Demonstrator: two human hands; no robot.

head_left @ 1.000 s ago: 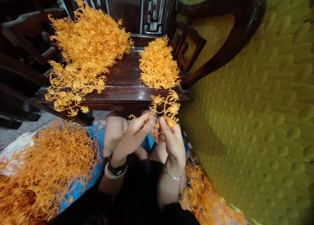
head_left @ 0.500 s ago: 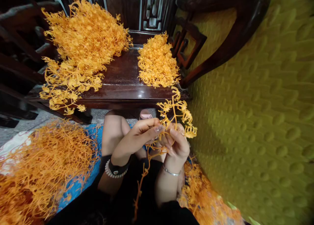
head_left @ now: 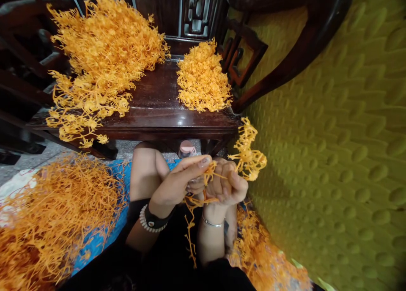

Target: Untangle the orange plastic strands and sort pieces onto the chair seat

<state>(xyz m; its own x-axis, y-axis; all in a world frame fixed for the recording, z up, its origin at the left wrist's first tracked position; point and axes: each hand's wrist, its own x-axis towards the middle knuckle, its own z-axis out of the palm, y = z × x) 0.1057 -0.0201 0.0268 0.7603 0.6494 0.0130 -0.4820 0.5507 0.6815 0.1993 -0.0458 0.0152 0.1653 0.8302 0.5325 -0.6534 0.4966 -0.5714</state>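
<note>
In front of my lap both hands are at work on an orange plastic flower stem [head_left: 190, 231]. My left hand [head_left: 182, 179] is closed, its thumb and fingers pinching a small spiky part of the stem. Right beside it, my right hand [head_left: 229, 184] is curled shut round the stem. A cluster of curly florets [head_left: 249, 155] sticks out past my right hand, and the thin bare length dangles below toward my lap. My fingers hide where the pieces meet.
On the dark wooden chair seat [head_left: 155, 92] lie a large heap of orange florets [head_left: 111, 41] and a smaller pile [head_left: 203, 77]. Loose orange stems [head_left: 63, 210] cover a blue sheet at left; more orange pieces [head_left: 260, 248] lie at right by the textured yellow-green surface [head_left: 333, 155].
The floret cluster has swung to the right and tilted as my right hand turned and closed into a tighter curl. The dangling length has shifted slightly right.
</note>
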